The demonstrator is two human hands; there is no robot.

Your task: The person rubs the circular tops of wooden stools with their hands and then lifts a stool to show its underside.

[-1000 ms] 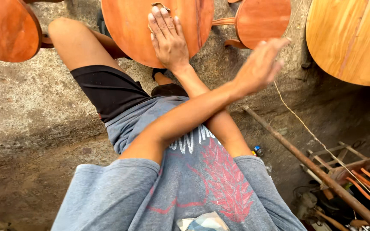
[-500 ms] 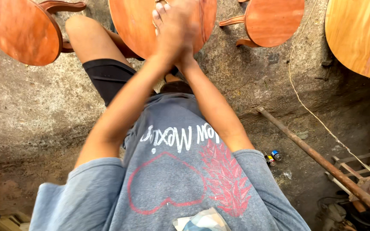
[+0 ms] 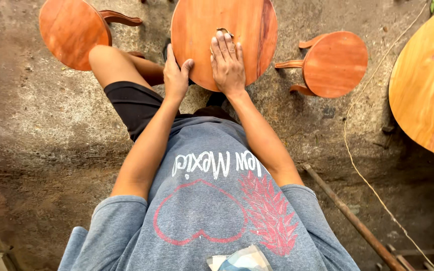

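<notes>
A round reddish wooden stool seat point(image 3: 249, 27) stands in front of my knees. My left hand point(image 3: 176, 75) grips its near left edge, thumb on top and fingers curled under the rim. Flat on the seat lies my right hand point(image 3: 228, 62), fingers together, pressing a small brownish scrap like sandpaper point(image 3: 223, 31) that shows only at my fingertips. My bare left leg point(image 3: 114, 68) in black shorts stretches out beside the stool.
A second round stool point(image 3: 71, 32) stands at the far left and a third, smaller one point(image 3: 335, 62) at the right. A large pale round tabletop point(image 3: 425, 90) fills the right edge. A rusty rod point(image 3: 352, 218) and a thin string point(image 3: 362, 175) lie on the concrete floor.
My arms were crossed, then both hands met over the seat. Now they are apart: the left has taken the seat's edge and the right lies flat on top.
</notes>
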